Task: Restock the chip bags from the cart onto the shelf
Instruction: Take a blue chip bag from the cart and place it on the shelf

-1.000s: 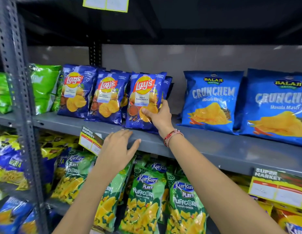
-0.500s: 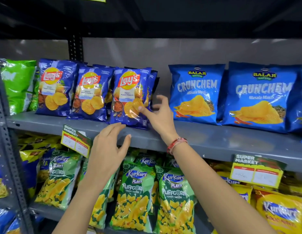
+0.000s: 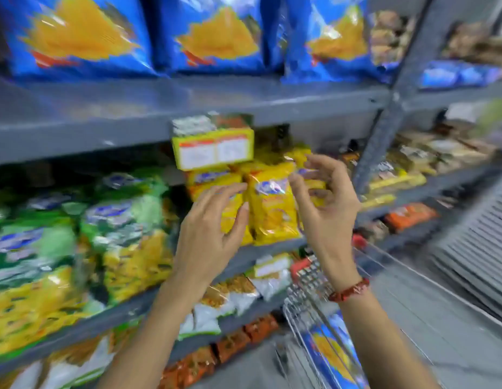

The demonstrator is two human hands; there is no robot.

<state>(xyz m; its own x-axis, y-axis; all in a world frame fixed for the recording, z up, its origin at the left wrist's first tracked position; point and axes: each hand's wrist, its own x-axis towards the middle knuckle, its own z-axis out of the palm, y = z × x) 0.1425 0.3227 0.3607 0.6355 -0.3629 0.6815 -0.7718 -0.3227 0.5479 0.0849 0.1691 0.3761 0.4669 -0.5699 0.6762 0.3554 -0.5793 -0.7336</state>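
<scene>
The view is blurred by motion. My left hand [image 3: 213, 228] and my right hand [image 3: 325, 203] hover open in mid-air, fingers spread, in front of yellow chip bags [image 3: 272, 209] on the lower shelf. Neither hand holds anything. Large blue chip bags [image 3: 219, 37] stand in a row on the grey shelf [image 3: 160, 108] above. Below my right wrist the wire cart [image 3: 308, 279] shows at the lower right, with a blue chip bag [image 3: 334, 352] lying inside it.
A yellow price tag [image 3: 213, 150] hangs from the shelf edge just above my hands. Green bags [image 3: 48, 234] fill the lower shelf at left. A grey upright post [image 3: 390, 113] stands to the right, with more packed shelves behind it. Grey floor lies at lower right.
My right hand has let go of the Lay's bag on the shelf. Both hands have come away and lowered, and the view has swung right and down toward the cart.
</scene>
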